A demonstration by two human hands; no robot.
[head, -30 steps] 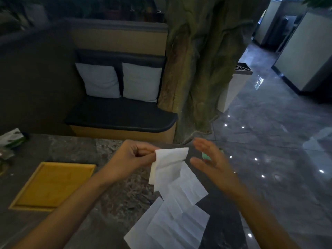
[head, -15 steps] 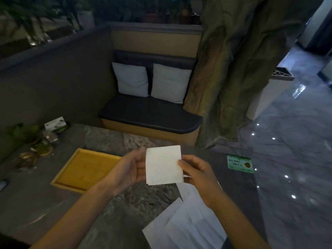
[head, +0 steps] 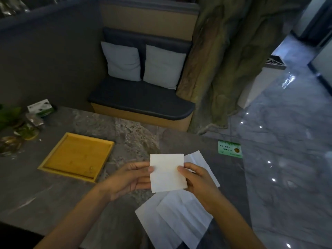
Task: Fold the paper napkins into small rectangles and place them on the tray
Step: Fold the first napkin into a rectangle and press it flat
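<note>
— Above the stone table (head: pixel 53 191), we are holding a folded napkin (head: pixel 167 172) up between both hands. Why up there and not flat on the surface?

— We are pinching it in the air so that both side edges are showing and we can judge whether the layers are lining up. Our left hand (head: pixel 129 178) is gripping the left edge, thumb on the front face and fingers curled behind. Our right hand (head: pixel 195 178) is doing the same on the right edge, thumb tip pressing on the front.

— And is it small enough yet?

— It is looking close to a square, so we are probably facing one more fold before it counts as a small rectangle. That is our guess only.

— Where are the others lying?

— The unfolded napkins (head: pixel 176 220) are lying overlapped on the table just below and behind our hands, near the right edge, within easy reach for the next round. One corner is peeking out behind the right hand.

— And the tray (head: pixel 59 169)?

— It is sitting to the left of our hands, near but apart from them, and we are seeing nothing in it. Placed there, it is asking only a short sweep of the left hand.

— Anything in the way?

— A green card (head: pixel 230 149) is lying off to the right, well clear of that path.
</note>
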